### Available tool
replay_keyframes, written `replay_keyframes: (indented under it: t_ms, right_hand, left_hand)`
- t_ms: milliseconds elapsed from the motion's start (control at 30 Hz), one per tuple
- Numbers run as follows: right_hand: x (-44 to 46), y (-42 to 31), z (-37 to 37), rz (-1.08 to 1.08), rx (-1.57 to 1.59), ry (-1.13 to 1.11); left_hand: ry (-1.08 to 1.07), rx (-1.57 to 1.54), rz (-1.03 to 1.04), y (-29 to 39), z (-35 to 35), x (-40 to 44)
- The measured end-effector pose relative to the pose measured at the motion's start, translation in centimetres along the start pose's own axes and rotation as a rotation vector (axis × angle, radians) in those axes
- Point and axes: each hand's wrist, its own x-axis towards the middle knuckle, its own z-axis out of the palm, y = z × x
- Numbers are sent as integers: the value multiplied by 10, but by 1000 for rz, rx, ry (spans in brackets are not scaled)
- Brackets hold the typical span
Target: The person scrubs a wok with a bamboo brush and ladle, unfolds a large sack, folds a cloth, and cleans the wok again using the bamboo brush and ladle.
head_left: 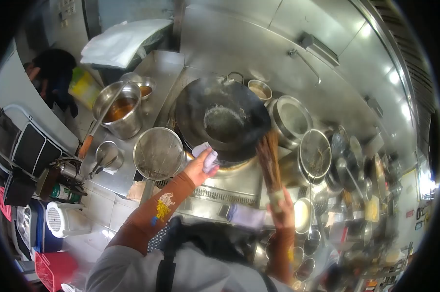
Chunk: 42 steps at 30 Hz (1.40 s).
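Note:
A large black wok (191, 104) with a little liquid in its bottom sits on the stove. My left hand (196, 171) is closed around a folded pale cloth (206, 155) at the wok's near rim. Whether the cloth grips a wok handle is hidden. My right hand (284, 214) holds a brown wok brush (268, 158) by its bound end. The bristles point up beside the wok's right edge, slightly blurred. A lavender cloth-like piece (248, 216) lies on the front ledge, left of my right hand.
A wire strainer (158, 154) and a steel pot (124, 125) of brown liquid with a ladle in it stand left. Right are a strainer (316, 155), several pots and a pale bowl (303, 215). A tap (307, 63) juts from the wall. Another person (54, 73) bends at far left.

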Motion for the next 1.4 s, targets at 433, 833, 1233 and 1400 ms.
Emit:
replay_keyframes:
  t_ms: [433, 833, 1233, 1400]
  right_hand:
    - [327, 23, 211, -140, -1889, -505]
    - [364, 118, 197, -611, -1610, 378]
    - [296, 22, 200, -58, -2252, -623]
    - [277, 75, 192, -406, -2115, -342]
  left_hand:
    - [178, 250, 30, -14, -12, 42]
    - [255, 277, 51, 1, -3, 21]
    - [259, 282, 81, 0, 3, 22]
    - [228, 242, 112, 15, 1, 9]
